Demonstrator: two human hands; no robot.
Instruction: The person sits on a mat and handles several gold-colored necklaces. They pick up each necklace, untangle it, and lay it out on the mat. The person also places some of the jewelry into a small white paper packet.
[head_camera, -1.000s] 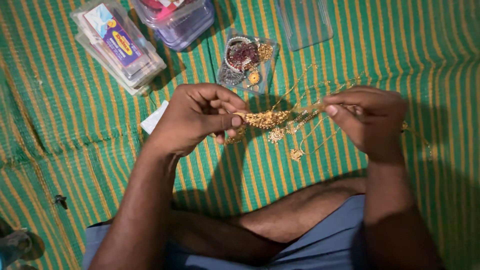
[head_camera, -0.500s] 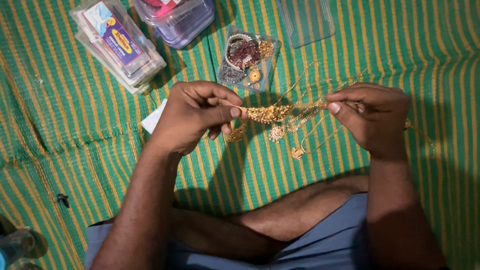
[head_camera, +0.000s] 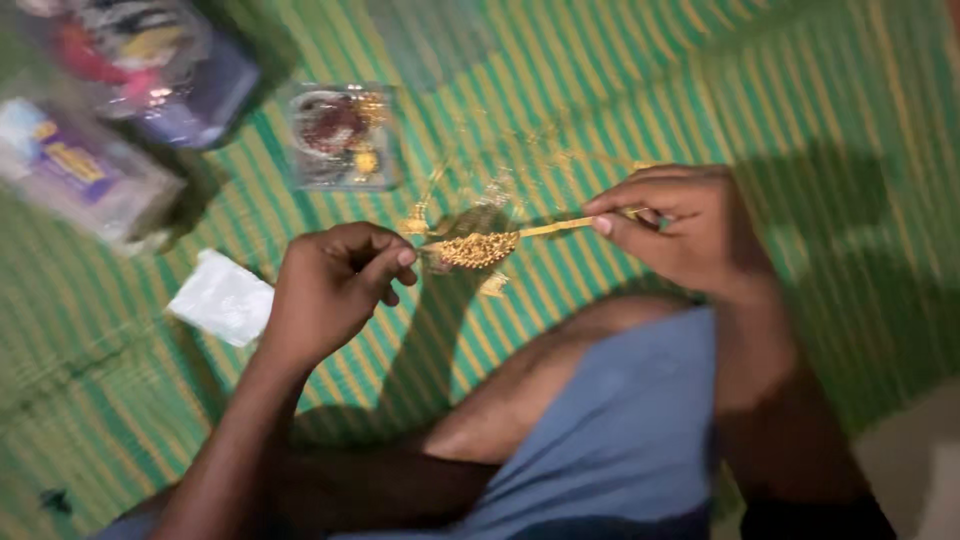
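Note:
A gold necklace (head_camera: 482, 248) with a beaded centre piece stretches between both hands above a green and yellow striped mat (head_camera: 600, 90). My left hand (head_camera: 335, 285) pinches its left end between thumb and forefinger. My right hand (head_camera: 680, 225) pinches the thin gold band at its right end. More gold chains (head_camera: 500, 175) lie blurred on the mat behind the necklace. The whole view is motion-blurred.
A small clear box of jewellery (head_camera: 340, 135) lies on the mat beyond my left hand. Clear plastic containers (head_camera: 150, 60) and a flat box with a purple label (head_camera: 70, 170) sit at the far left. White paper (head_camera: 222, 298) lies left of my wrist. My bent knee (head_camera: 560, 390) is below.
The view has swung to the right and tilted, so everything has shifted left and blurred. Both hands still hold the necklace, now lifted more clearly off the other chains.

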